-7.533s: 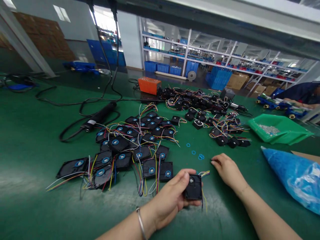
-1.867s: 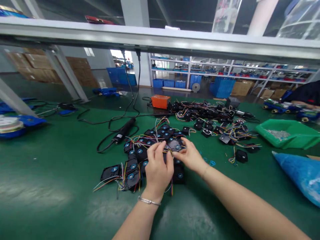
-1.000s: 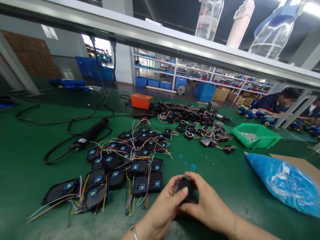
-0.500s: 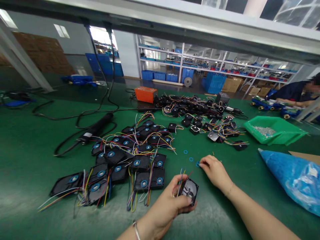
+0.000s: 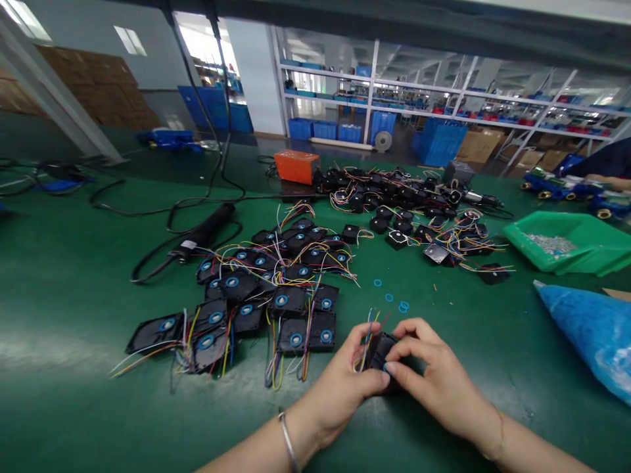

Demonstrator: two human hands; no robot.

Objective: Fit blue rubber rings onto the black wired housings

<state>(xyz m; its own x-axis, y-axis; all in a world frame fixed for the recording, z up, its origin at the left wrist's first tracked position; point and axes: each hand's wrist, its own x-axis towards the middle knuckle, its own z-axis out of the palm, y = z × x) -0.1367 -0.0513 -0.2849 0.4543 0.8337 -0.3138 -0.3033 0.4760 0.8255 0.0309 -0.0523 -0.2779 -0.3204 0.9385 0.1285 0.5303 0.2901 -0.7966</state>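
"Nearest first. Left hand?"

"Left hand [image 5: 348, 376], bracelet [image 5: 286, 439] on the wrist: thumb and fingers clamped around a black wired unit [image 5: 378, 349], tilted, just above the table [image 5: 444, 439]. Its wires poke up by the fingers."

"Right hand?"

"Right hand [image 5: 436, 374]: thumb and forefinger pinching a blue ring [image 5: 386, 367] at the unit's face. Only a bit of blue shows; can't tell if it's seated."

"Around them?"

"Loose rings [image 5: 389, 297] just beyond the hands, two overlapping. To the left, a cluster of ringed units [image 5: 296, 336], wires tangled across. Blue bag [image 5: 586, 341] out to the right."

"Further?"

"Black corded tool [image 5: 207, 228] left of the cluster. Right side: a smaller heap of wired parts [image 5: 436, 253], then a green bin [image 5: 582, 253] with small pale pieces [image 5: 549, 244] inside. Behind, a dark pile of wired parts [image 5: 389, 187] beside an orange box [image 5: 296, 167]."

"Far end?"

"Person's dark sleeve [image 5: 614, 159] at the right edge, near blue assemblies [image 5: 566, 187]. White shelving [image 5: 371, 89] past the table, stacked cartons [image 5: 98, 89] far left."
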